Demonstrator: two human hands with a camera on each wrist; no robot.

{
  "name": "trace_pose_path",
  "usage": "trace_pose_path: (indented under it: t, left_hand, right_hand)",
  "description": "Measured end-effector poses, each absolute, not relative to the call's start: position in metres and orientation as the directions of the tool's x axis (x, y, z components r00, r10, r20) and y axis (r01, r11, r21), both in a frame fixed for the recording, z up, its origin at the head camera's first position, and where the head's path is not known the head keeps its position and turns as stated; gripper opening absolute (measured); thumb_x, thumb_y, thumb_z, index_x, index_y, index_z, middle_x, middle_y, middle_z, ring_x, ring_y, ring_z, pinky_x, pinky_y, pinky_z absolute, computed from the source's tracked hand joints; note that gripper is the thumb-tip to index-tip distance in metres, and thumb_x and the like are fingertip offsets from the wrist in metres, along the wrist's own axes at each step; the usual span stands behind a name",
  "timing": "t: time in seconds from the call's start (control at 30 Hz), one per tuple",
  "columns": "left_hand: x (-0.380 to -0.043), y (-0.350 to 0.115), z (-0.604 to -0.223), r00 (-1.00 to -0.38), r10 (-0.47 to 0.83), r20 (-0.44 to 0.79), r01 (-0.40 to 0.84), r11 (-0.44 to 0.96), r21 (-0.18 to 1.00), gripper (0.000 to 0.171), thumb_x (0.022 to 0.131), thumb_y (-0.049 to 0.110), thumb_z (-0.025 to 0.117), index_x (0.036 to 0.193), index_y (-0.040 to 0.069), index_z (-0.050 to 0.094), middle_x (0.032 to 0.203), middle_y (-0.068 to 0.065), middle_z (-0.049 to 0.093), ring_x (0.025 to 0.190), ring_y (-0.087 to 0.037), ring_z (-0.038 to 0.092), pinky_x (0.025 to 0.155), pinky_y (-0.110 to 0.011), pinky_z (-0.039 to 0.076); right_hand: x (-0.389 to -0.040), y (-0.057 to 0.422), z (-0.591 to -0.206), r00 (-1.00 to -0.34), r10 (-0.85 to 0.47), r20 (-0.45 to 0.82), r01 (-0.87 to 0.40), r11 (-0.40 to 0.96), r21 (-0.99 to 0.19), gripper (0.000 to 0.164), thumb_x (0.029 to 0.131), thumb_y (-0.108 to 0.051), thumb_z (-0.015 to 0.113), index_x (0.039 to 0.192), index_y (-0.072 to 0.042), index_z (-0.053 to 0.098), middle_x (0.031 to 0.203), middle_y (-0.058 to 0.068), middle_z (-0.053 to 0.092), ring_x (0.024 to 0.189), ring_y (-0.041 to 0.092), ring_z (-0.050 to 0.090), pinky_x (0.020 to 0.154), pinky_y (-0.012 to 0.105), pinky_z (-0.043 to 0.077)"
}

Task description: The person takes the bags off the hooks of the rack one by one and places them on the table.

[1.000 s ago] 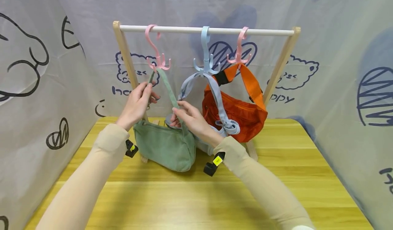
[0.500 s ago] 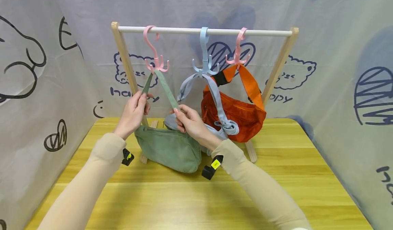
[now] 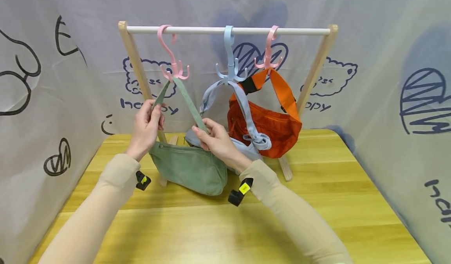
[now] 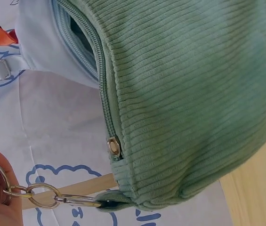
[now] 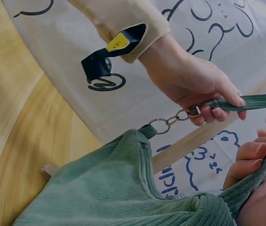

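"What does the left hand (image 3: 144, 126) have?"

"One side of the green strap (image 3: 189, 102), pinched between thumb and fingers. Just below that grip, a short chain of metal rings (image 4: 43, 195) links the strap to the end of the bag."

"And the right hand (image 3: 219, 142)?"

"It holds the strap's other side, thumb on top and fingers curled behind. The two hands are apart, with the strap rising from both into a narrow peak."

"Where does the peak sit?"

"At a front prong of the pink hook (image 3: 175, 72), above both hands and a little to the right of the left one."

"So where is the green bag (image 3: 188, 169)?"

"Below the hands, hanging at a slant, its lower corner beneath the right hand. I can't tell whether it touches the wooden table (image 3: 218, 228). Its zipper (image 4: 103, 89) runs along the top edge."

"What else is near the right hand?"

"A pale blue bag (image 4: 52, 42) is behind it, partly hidden by the green one. Its strap climbs to a blue hook (image 3: 230, 70), above and slightly right of that hand. Farther right, an orange bag (image 3: 271, 125) hangs from a second pink hook (image 3: 268, 60)."

"And the white rail (image 3: 201, 30)?"

"High above both hands, carrying all three hooks."
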State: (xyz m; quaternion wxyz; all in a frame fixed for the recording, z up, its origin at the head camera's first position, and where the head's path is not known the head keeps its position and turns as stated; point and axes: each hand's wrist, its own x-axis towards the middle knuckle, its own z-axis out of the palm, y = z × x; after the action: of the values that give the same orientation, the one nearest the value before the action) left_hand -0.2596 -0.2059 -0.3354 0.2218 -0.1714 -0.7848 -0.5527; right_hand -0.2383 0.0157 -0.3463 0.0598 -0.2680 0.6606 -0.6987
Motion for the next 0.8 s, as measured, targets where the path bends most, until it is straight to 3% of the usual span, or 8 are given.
trace_pose_path:
  t: [0.1,0.37,0.6,0.8]
  left_hand:
    - [-0.258,-0.208,-0.335,-0.846,0.015,0.533,0.504,0.349,0.79,0.027,0.11,0.025,0.039,0.116,0.005,0.056,0.071,0.01,0.052,0.06,-0.015,0.05,0.057,-0.02,0.046]
    - [-0.259,-0.204,-0.327,-0.848,0.003,0.53,0.498,0.348,0.794,0.033,0.11,0.024,0.04,0.123,0.002,0.059,0.071,0.01,0.053,0.06,-0.009,0.05,0.057,-0.02,0.046]
    - [-0.264,-0.197,-0.325,-0.842,-0.017,0.539,0.506,0.324,0.8,0.037,0.11,0.024,0.04,0.129,0.0,0.062,0.071,0.003,0.054,0.057,-0.007,0.049,0.053,-0.019,0.043]
    - [-0.262,-0.199,-0.327,-0.849,-0.065,0.524,0.469,0.361,0.806,0.041,0.111,0.028,0.037,0.129,0.002,0.063,0.069,0.006,0.053,0.057,-0.008,0.048,0.054,-0.02,0.042]
  right_hand:
    - [-0.238,0.015,-0.346,-0.848,-0.435,0.304,-0.284,-0.113,-0.952,0.02,0.107,-0.009,0.044,0.113,0.007,0.054,0.058,-0.006,0.037,0.05,0.009,0.035,0.052,0.022,0.032]
    - [-0.241,0.018,-0.34,-0.821,-0.442,0.362,-0.38,-0.052,-0.924,0.039,0.112,-0.015,0.027,0.122,0.012,0.053,0.063,-0.001,0.038,0.05,0.009,0.036,0.051,0.021,0.034]
    - [-0.245,0.02,-0.337,-0.832,-0.428,0.354,-0.371,-0.046,-0.928,0.04,0.112,-0.015,0.027,0.123,0.011,0.054,0.065,-0.001,0.04,0.051,0.008,0.038,0.051,0.02,0.034]
    - [-0.247,0.018,-0.335,-0.847,-0.41,0.337,-0.346,-0.057,-0.937,0.039,0.112,-0.017,0.027,0.13,0.007,0.052,0.067,-0.002,0.041,0.048,0.008,0.035,0.048,0.021,0.032]
